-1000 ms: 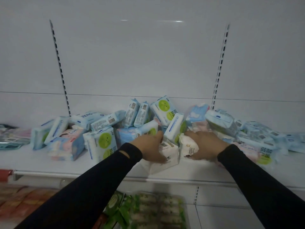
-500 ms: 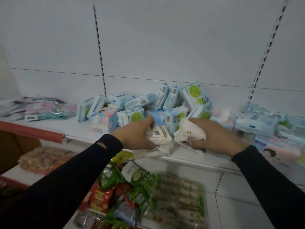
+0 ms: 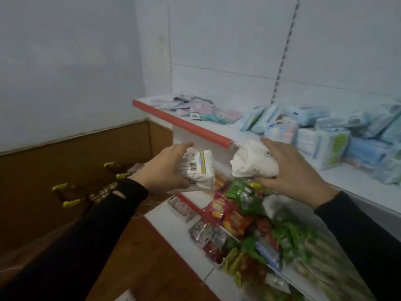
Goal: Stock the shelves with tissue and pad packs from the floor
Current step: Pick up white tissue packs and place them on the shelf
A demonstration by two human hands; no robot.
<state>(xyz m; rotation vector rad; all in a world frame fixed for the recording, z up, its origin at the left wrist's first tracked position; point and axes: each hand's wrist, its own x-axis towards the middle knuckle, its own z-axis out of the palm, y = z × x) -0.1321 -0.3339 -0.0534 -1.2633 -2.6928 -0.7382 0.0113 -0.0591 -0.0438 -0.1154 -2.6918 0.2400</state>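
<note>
Left hand: grip clamped on a white pack with barcode, held off the upper shelf's red front edge.
Right hand: grip clamped on a second white pack, likely for carrying.
Blue packs: heaped at the shelf's back.

Print on both white packs is too blurred to read. The blue packs and lower-shelf snack bags run off the right edge, smeared by motion.
</note>
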